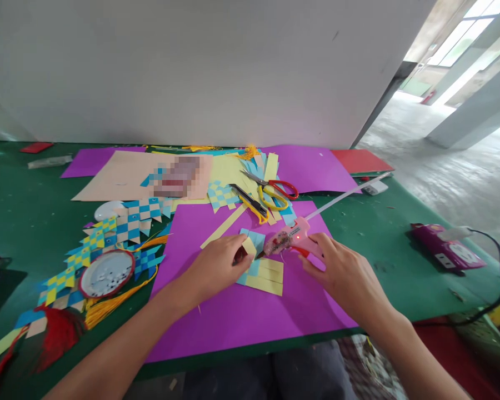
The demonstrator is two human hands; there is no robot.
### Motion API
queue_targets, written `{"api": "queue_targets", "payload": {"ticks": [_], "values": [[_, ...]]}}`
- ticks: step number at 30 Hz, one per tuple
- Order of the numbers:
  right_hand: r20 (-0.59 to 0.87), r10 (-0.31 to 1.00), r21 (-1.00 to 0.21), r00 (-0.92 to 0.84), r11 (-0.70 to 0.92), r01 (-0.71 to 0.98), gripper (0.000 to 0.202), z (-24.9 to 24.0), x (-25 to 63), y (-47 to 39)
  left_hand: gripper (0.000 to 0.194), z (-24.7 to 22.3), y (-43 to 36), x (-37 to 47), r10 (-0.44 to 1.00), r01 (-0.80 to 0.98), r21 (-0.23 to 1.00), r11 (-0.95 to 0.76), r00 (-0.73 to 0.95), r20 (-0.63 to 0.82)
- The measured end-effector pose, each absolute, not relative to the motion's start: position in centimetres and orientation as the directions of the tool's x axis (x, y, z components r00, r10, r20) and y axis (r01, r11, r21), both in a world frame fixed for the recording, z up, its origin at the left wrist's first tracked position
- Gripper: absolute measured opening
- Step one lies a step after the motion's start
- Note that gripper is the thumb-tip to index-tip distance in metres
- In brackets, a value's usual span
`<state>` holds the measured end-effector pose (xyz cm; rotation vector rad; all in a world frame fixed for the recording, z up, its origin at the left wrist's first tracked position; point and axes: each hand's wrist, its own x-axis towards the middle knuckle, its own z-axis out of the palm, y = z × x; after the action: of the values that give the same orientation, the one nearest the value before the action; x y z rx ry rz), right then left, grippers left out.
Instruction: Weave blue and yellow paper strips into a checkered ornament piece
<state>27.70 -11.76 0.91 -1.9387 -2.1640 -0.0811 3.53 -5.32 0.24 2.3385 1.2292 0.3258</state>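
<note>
Two bare hands work at the centre of the frame over a large magenta paper sheet (241,311) lying on a green table (379,244). The left hand (216,266) pinches a raised flap of a small woven piece of pale yellow and light blue paper strips (263,273), fingers closed on it. The right hand (341,272) is wrapped around the handle of a pink translucent hot glue gun (289,239), its nozzle touching the woven piece just beside the left fingertips; one white glue stick (350,194) juts from its back toward the upper right. Above the hands lie two pairs of scissors, touching: one with red handles (281,188), one with yellow handles (258,203), resting on loose yellow and blue strips. At the left, several finished blue, yellow and white woven pieces (108,233) cluster around one round red-rimmed dish (107,273) holding small black-and-white beads, too small to count. Yellow and red tassels (58,333) lie at the lower left. At the right edge sits one purple power strip (448,247) with a black cable.
</note>
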Motion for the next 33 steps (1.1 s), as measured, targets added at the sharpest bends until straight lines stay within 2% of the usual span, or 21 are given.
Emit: {"api": "queue_targets", "payload": {"ticks": [7, 22, 33], "values": [[0.269, 0.950, -0.081, -0.156, 0.183, 0.980, 0.023, 1.07, 27.61, -11.76, 0.020, 0.63, -5.32, 3.58, 0.823, 0.714, 0.516, -0.474, 0.567, -0.029], [0.257, 0.953, -0.044, -0.163, 0.180, 0.983, 0.019, 1.42, 27.82, -11.79, 0.023, 0.42, -5.23, 3.50, 0.818, 0.702, 0.534, -0.472, 0.574, -0.031], [0.262, 0.959, -0.093, -0.110, 0.138, 0.986, 0.024, 1.22, 27.88, -11.80, 0.019, 0.49, -5.25, 3.63, 0.820, 0.710, 0.521, -0.474, 0.572, -0.033]]}}
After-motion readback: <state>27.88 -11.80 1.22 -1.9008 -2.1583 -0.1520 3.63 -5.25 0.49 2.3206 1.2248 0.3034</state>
